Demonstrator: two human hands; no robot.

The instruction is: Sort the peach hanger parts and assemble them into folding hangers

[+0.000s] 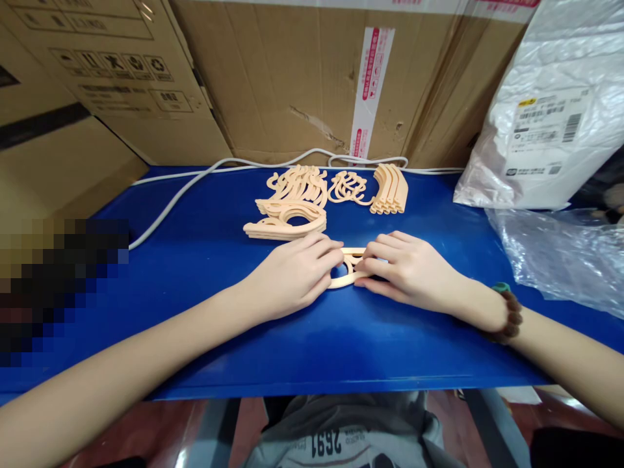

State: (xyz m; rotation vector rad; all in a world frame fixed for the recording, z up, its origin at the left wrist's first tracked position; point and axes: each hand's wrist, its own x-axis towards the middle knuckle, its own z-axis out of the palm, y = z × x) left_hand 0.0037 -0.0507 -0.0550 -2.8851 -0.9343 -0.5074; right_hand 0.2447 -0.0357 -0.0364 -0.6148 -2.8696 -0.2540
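Note:
Between my hands, on the blue table, lies a beige plastic hanger piece (348,279) with a rounded opening in its middle. My left hand (305,270) grips its left end, fingers bent over it. At the other end, my right hand (400,266) pinches it with thumb and fingers, covering that part. Just behind my left hand rests a stack of similar beige hanger pieces (287,224). Further back are a pile of curved beige pieces (298,185), a small heap of beige hooks (348,187) and a row of curved beige arms (390,188).
Cardboard boxes (292,84) stand along the back of the blue table (273,357). A white cable (170,218) runs behind the pieces. At the right are a white shipping bag (541,130) and clear plastic wrap (565,260). A blurred dark patch (43,292) covers the left.

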